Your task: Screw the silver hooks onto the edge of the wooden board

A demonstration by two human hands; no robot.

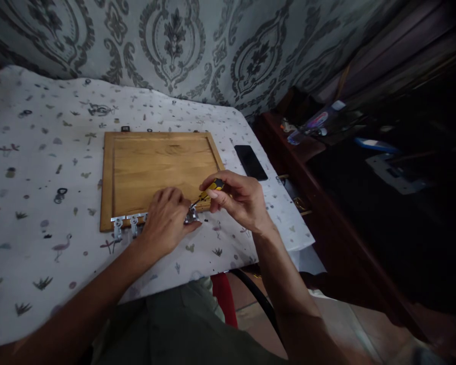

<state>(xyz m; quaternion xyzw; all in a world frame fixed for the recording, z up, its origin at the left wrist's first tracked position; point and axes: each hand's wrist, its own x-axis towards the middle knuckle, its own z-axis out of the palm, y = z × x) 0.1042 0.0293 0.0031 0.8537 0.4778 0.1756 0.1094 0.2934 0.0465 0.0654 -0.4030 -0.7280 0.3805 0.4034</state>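
A wooden cabinet door [163,170] lies flat on the cloth-covered table. In my right hand [241,197] is a small yellow-and-black screwdriver [212,191], its shaft slanting down to the left. The tip meets a metal hinge [192,217] at the door's near edge. My left hand [167,218] steadies that hinge, thumb on the near side and fingers over the door's edge. Left of this hand, more metal hinges [117,228] sit along the same edge, partly covered by the hand. Whether a screw is under the tip is too small to see.
A black phone [251,162] lies right of the door on the patterned tablecloth [53,203]. Beyond the table's right edge stands dark red furniture [327,203] bearing a plastic bottle [315,121] and a blue-and-white object [376,145]. A patterned curtain [213,45] hangs behind.
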